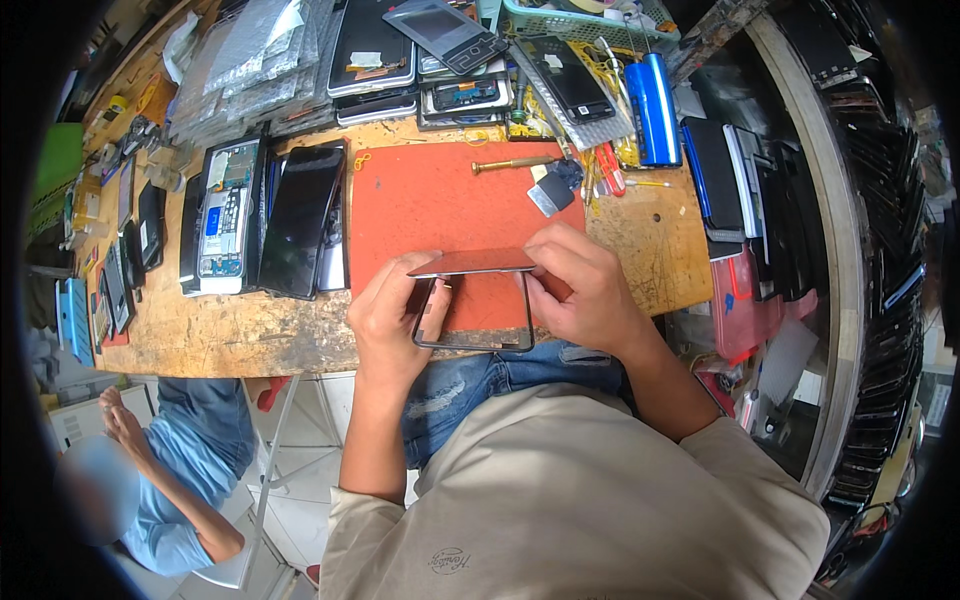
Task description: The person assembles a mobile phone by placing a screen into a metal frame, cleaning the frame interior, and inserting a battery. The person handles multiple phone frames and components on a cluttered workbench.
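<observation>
Over the near edge of the red work mat (430, 200), my two hands hold a thin dark glossy panel (470, 262) and a slim black rectangular frame (480, 347). The panel is tilted so that it shows a narrow reddish face. Below it hangs the frame, and the mat shows through its opening. My left hand (385, 305) grips the left side, some of its fingers visible through the frame. My right hand (582, 290) is closed at the right end, thumb and fingers on the panel and frame edge. Whether the two parts are joined is unclear.
A brass-coloured screwdriver (512, 164) lies on the mat's far part. Tablets (303, 215) and an opened device (228, 215) stand left. Stacked devices (372, 50), a blue cylinder (655, 110) and a green basket (600, 28) line the back. Another person (190, 480) sits lower left.
</observation>
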